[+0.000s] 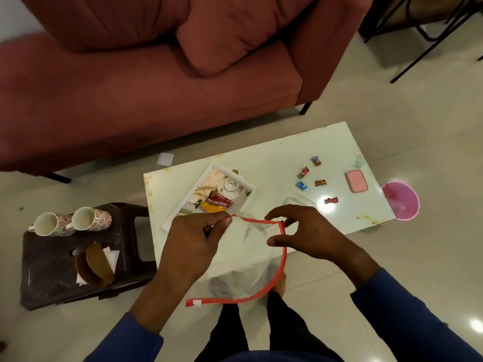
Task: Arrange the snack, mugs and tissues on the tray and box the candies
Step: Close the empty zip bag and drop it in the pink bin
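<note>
The left hand (193, 244) pinches the top corner of a clear plastic pouch with a red zip edge (245, 259); the right hand (305, 235) hovers half-open at its other corner, thumb touching the red edge. The pouch hangs lengthwise toward the person. Beyond, the orange-and-red snack packet (216, 203) lies in the white rectangular tray (183, 205), pointing diagonally. Five wrapped candies (320, 182) lie scattered beside a pink lidded box (357, 184). Two floral mugs (74, 221) lie sideways on the brown stool (47, 280).

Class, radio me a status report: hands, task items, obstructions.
Left hand pinching clear bag, right hand open beside it. Snack on tray; mugs on stool; candies loose. Nothing blocking.
</note>
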